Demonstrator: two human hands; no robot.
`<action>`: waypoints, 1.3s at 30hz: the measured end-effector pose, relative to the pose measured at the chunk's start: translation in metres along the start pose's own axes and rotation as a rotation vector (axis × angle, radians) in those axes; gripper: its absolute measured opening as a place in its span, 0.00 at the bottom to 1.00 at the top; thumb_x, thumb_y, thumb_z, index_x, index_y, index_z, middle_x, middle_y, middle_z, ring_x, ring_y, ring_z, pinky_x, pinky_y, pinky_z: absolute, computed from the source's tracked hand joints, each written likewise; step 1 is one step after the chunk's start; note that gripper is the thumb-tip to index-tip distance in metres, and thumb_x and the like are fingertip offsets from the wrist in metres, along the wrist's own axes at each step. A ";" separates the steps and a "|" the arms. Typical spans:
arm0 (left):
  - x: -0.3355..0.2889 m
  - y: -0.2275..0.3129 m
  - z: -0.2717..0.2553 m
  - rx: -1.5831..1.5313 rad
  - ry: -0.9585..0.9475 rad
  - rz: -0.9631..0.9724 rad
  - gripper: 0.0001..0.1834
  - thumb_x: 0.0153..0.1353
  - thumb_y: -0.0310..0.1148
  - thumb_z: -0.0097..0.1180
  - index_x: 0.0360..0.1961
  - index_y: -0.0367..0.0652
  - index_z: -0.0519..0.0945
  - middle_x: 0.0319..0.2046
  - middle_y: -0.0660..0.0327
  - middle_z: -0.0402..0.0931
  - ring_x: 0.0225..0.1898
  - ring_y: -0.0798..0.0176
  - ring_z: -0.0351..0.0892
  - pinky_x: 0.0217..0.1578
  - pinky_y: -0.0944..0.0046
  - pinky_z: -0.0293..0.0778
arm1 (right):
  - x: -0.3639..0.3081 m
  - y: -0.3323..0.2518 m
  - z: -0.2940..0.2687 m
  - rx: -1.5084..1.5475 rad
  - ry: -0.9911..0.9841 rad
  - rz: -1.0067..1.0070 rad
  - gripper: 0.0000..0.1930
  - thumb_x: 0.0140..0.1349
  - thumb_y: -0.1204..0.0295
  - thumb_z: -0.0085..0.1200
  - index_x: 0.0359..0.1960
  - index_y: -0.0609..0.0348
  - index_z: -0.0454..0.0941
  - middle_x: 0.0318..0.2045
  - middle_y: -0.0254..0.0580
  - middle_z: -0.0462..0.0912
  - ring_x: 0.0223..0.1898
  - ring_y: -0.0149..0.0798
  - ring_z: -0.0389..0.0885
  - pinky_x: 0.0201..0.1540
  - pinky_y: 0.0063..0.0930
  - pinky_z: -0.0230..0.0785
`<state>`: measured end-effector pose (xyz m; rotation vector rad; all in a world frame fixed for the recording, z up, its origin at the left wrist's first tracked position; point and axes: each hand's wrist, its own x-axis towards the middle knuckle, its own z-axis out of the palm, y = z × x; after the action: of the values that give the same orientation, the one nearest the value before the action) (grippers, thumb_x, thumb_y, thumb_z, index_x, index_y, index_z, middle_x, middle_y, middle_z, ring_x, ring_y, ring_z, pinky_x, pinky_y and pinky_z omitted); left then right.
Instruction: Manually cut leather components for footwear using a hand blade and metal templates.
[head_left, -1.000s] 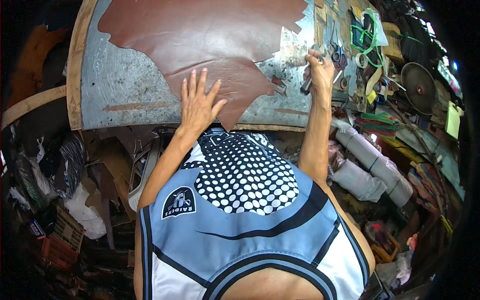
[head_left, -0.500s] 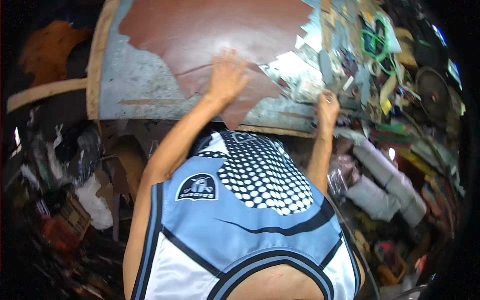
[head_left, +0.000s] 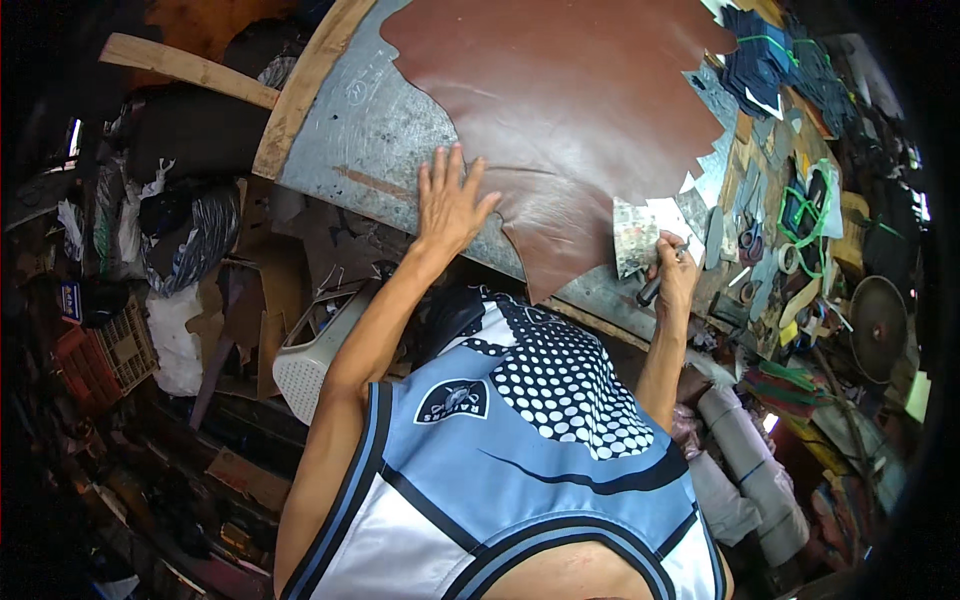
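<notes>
A large brown leather hide [head_left: 570, 110], jagged along its right side, lies over the grey metal tabletop [head_left: 370, 130]. My left hand [head_left: 450, 207] rests flat with fingers spread on the metal at the hide's left edge, its fingertips close to the leather. Near the table's front edge, my right hand [head_left: 676, 270] is closed around a slim dark-handled tool [head_left: 649, 292]; its tip is hidden. Right by those fingers, a speckled grey-white flat piece [head_left: 634, 238] stands tilted over the hide's lower right edge. Whether my fingers also grip this piece, I cannot tell.
Scissors [head_left: 750, 242], a tape roll [head_left: 788, 260], a green-edged holder [head_left: 808, 215] and stacked dark pieces [head_left: 758, 60] crowd the table's right side. A wooden edge strip [head_left: 310, 90] borders the left. Below are a white plastic chair [head_left: 305, 375] and wrapped rolls [head_left: 750, 460].
The view has turned, shifting the table rightward. My left hand has come off the leather onto bare metal. The speckled piece, flat before, is now tilted up beside my right hand.
</notes>
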<state>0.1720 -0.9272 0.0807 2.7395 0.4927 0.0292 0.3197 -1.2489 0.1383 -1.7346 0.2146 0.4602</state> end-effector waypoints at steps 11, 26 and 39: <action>0.006 0.009 0.002 -0.865 0.173 -0.198 0.34 0.67 0.41 0.55 0.69 0.39 0.60 0.69 0.38 0.54 0.71 0.42 0.53 0.69 0.47 0.51 | -0.013 -0.019 0.075 0.006 -0.067 0.069 0.14 0.64 0.73 0.53 0.49 0.66 0.75 0.23 0.32 0.75 0.18 0.26 0.70 0.21 0.21 0.63; 0.027 -0.016 -0.009 -1.298 -0.199 -0.494 0.30 0.68 0.28 0.52 0.68 0.33 0.59 0.46 0.47 0.80 0.40 0.59 0.84 0.36 0.64 0.83 | -0.013 -0.005 0.054 0.228 -0.043 0.181 0.12 0.62 0.71 0.55 0.45 0.62 0.75 0.21 0.31 0.75 0.17 0.26 0.72 0.18 0.21 0.66; 0.014 -0.061 -0.054 -1.081 -0.086 -0.623 0.34 0.66 0.27 0.56 0.70 0.36 0.58 0.37 0.55 0.80 0.33 0.67 0.79 0.31 0.69 0.78 | 0.076 -0.032 0.084 -0.493 -0.167 -0.484 0.16 0.59 0.76 0.45 0.48 0.63 0.79 0.34 0.49 0.84 0.30 0.39 0.81 0.33 0.34 0.74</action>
<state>0.1604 -0.8503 0.1089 1.4676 0.9365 0.0132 0.3848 -1.1519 0.1226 -2.1285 -0.4695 0.3083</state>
